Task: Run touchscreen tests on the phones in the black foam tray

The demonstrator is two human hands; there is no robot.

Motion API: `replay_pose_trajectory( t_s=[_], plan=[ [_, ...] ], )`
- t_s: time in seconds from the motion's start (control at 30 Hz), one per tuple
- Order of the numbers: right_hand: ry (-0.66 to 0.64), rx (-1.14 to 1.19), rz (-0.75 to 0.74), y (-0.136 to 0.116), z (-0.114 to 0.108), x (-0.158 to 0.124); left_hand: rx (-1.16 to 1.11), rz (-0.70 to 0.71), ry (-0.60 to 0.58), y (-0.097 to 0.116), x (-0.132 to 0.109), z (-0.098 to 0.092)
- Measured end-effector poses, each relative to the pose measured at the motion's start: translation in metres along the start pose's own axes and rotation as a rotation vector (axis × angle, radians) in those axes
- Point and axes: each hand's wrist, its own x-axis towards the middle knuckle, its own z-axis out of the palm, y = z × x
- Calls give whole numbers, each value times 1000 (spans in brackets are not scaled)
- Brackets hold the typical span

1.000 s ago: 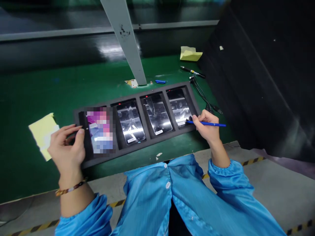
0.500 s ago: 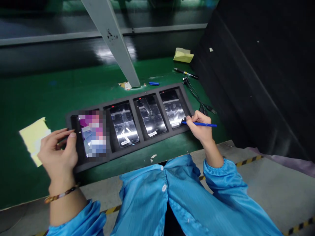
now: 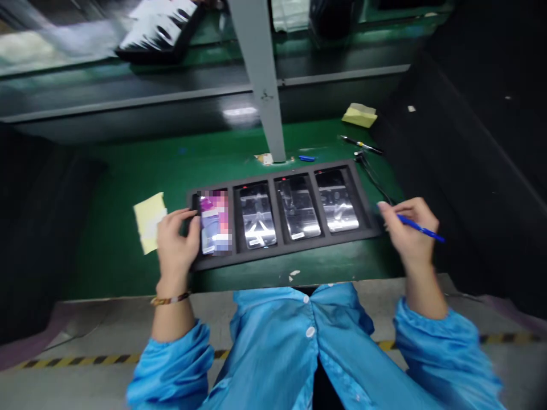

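Note:
A dark foam tray (image 3: 256,259) lies on the green bench, with several phones side by side in its compartments. My left hand (image 3: 177,239) is at the tray's left end, thumb and forefinger apart, next to the leftmost phone (image 3: 213,225), whose screen is lit and partly pixelated. The other phones have dark, shiny screens. White labels show low on the second phone (image 3: 258,213) and third phone (image 3: 299,205); none can be made out on the rightmost phone (image 3: 337,199). Right of the tray, my right hand (image 3: 410,230) is closed around a blue pen (image 3: 421,229).
Beside my left hand lies yellow paper (image 3: 149,219). Behind the tray are a grey post (image 3: 267,97) and a blue pen cap (image 3: 306,158). Further right are a black pen (image 3: 361,144), a cable (image 3: 374,179) and folded yellow paper (image 3: 359,115). Dark panels flank the bench.
My right hand has drawn away rightward from the rightmost phone, still holding the blue pen. That phone's white label no longer shows. My left hand stays by the tray's left end; the view has shifted.

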Motion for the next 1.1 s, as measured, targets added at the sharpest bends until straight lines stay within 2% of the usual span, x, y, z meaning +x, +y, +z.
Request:
replay_pose_trajectory(
  t_s=[0.03, 0.1, 0.17, 0.27, 0.33, 0.37, 0.43, 0.57, 0.73, 1.1],
  plan=[
    [40, -127, -93, 8, -10, 10, 7, 14, -13, 5, 0, 1],
    [-96, -380, -309, 23, -26, 30, -8, 41, -65, 17, 0, 4],
    [-110, -501, -382, 27, -30, 42, -7, 62, -127, 30, 0, 9],
    [-97, -464, -400, 8, -10, 37, -18, 81, -152, 51, 0, 22],
    [-224, -416, -414, -13, 18, 22, -49, 114, -151, 68, -2, 34],
    [-303, -415, -414, -23, 32, 14, -64, 138, -164, 78, -3, 41],
    [-348, -462, -371, -36, 60, 0, -83, 191, -220, 98, -5, 57],
    [-246, -477, -253, -39, 90, -15, -10, 132, -287, 133, -1, 78],
    [-165, -470, -160, -31, 93, -17, 146, 36, -327, 155, 11, 78],
    [-137, -389, -143, -34, 89, -19, 207, 22, -339, 163, 13, 78]
  ],
)
